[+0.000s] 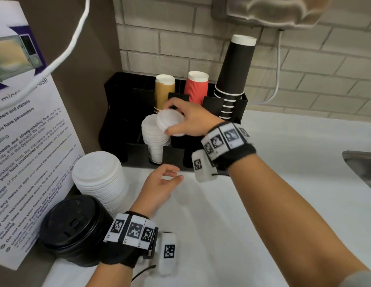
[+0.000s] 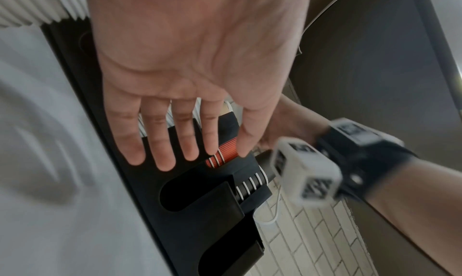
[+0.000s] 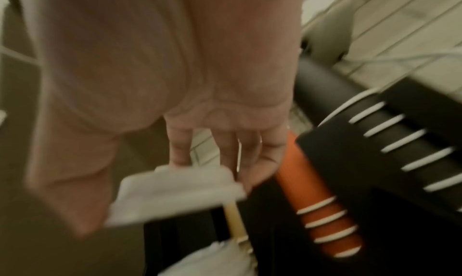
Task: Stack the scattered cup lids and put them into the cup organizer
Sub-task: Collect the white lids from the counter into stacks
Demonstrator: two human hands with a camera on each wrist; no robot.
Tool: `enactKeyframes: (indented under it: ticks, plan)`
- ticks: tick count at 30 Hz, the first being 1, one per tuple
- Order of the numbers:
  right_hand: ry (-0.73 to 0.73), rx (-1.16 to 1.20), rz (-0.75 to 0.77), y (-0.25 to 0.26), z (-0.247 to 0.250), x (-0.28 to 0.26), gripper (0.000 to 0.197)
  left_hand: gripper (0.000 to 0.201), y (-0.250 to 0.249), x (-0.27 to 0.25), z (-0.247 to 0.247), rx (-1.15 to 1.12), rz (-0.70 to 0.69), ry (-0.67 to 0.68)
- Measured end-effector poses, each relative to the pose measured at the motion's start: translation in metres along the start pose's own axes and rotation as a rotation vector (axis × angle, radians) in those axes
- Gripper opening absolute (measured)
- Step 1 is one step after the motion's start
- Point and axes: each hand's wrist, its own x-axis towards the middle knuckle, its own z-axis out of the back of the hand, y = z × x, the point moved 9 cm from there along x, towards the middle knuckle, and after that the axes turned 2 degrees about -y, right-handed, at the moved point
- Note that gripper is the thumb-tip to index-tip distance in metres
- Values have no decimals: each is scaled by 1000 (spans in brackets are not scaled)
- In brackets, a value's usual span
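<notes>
My right hand (image 1: pixel 181 119) grips a small stack of white cup lids (image 1: pixel 170 122) by its rim, tilted, just above the stack of white lids (image 1: pixel 155 139) that stands in a front slot of the black cup organizer (image 1: pixel 116 112). In the blurred right wrist view the held lids (image 3: pixel 175 193) sit between thumb and fingers. My left hand (image 1: pixel 164 181) hovers open and empty over the white counter in front of the organizer; its straight fingers (image 2: pixel 163 141) spread before the organizer's front wall (image 2: pixel 200 217).
A tall stack of larger white lids (image 1: pixel 99 181) and a stack of black lids (image 1: pixel 75 228) stand at the left by a printed notice (image 1: pixel 25 146). Tan (image 1: pixel 165 91), red (image 1: pixel 196 87) and black cups (image 1: pixel 235 73) fill the organizer's rear slots. A sink edge (image 1: pixel 360 162) is at the right.
</notes>
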Motion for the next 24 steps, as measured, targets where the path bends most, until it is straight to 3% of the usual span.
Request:
enactKeyframes:
  ticks: [4,10,16,24]
  plan:
    - [3,-23,-28,5,-15,41,55,12,1,-1,-4,26,10,38]
    - [29,-99,-61,-6,-43,57,52,12,4,-3,-4,38,16,65]
    - [102,-256,-22,-7,-58,59,78,16,7,-3,-6,41,37,79]
    - [88,-454,61,5,-64,54,81,8,-14,-10,-10,131,-28,141]
